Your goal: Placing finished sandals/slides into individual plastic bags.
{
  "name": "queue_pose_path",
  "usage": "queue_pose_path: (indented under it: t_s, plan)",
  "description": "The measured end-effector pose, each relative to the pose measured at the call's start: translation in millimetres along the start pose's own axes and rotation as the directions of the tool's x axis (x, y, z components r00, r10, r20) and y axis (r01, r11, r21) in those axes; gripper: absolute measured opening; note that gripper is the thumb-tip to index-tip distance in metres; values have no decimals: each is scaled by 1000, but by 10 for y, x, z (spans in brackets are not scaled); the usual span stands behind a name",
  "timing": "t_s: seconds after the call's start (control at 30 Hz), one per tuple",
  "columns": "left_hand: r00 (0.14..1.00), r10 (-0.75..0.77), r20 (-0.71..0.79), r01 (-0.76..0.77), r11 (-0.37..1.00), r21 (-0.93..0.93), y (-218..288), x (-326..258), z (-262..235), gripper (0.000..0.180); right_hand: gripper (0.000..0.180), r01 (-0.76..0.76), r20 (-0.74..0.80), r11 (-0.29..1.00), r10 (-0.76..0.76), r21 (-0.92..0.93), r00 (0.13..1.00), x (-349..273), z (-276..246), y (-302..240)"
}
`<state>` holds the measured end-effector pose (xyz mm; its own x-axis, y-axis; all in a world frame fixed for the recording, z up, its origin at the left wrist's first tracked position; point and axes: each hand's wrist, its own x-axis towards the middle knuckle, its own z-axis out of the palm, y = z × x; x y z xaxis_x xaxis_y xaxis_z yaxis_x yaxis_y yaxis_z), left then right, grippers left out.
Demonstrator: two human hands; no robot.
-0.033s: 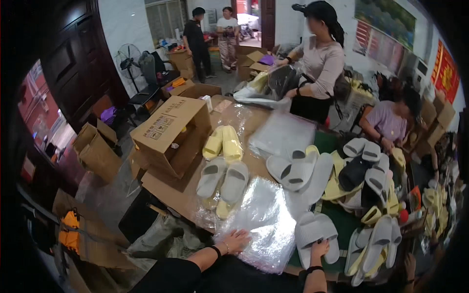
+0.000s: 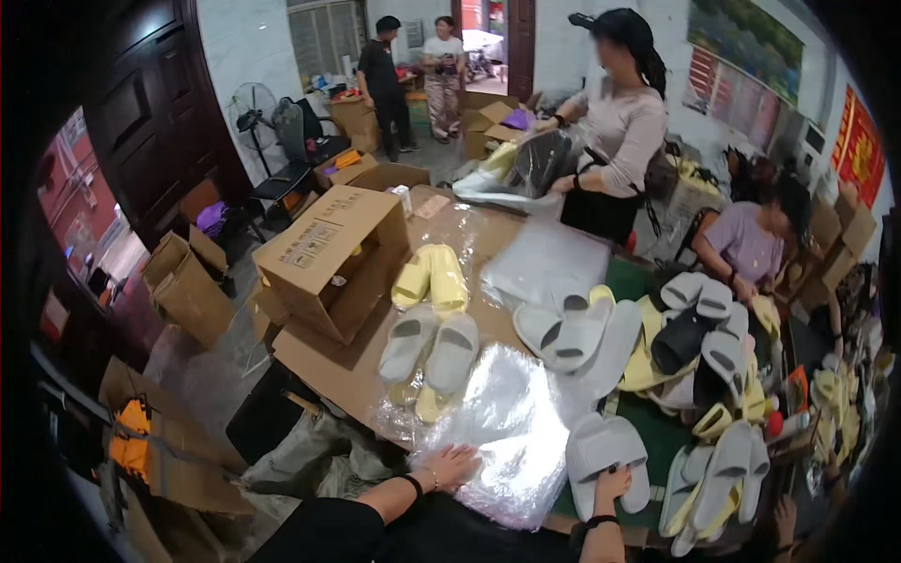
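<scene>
My left hand (image 2: pixel 453 466) lies flat, fingers stretched out, on the near left edge of a stack of clear plastic bags (image 2: pixel 511 413). To its right, my right hand (image 2: pixel 614 481) is closed at the inner edges of a pair of grey slippers (image 2: pixel 593 441), gripping them where the two meet. A small dark spot shows at its fingers. Beyond the bags lies another grey pair (image 2: pixel 450 352) on clear film, with a yellow pair (image 2: pixel 432 279) behind it. More grey slippers (image 2: pixel 568 338) rest farther right.
An open cardboard box (image 2: pixel 328 249) stands at the table's left. Piled grey and yellow slippers (image 2: pixel 727 460) crowd the right side, beside a seated person (image 2: pixel 746 239). Across the table a standing person (image 2: pixel 619 141) handles a plastic bag (image 2: pixel 507 183). A sack (image 2: pixel 319 460) sits below the left edge.
</scene>
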<state>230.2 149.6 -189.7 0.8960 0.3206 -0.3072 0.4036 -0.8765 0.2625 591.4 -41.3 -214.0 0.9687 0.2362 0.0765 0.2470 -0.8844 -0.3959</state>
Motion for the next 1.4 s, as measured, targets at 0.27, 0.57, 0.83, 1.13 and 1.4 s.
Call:
queue_pose_path:
  t_s: [0.27,0.57,0.83,1.13,1.4]
  plan:
    - [997,-11,-80,11,1000,-3,-13,61,-87,61,27,-15,-74,998,20,61,997,96,-179,73]
    - [996,-24,-82,35,991,131,3,141,-184,62,48,-295,50,943,306,-157,951,-237,217,1049]
    - [992,79,103,-85,995,53,210,-70,-640,93,62,-19,37,917,37,-399,999,-460,251,1019]
    - [993,84,83,-90,993,76,141,-29,-420,71,48,-122,-178,980,94,-154,980,-534,-108,675]
    - [993,101,55,-103,995,17,68,63,-335,43,57,-216,182,975,224,-60,957,-366,-146,150]
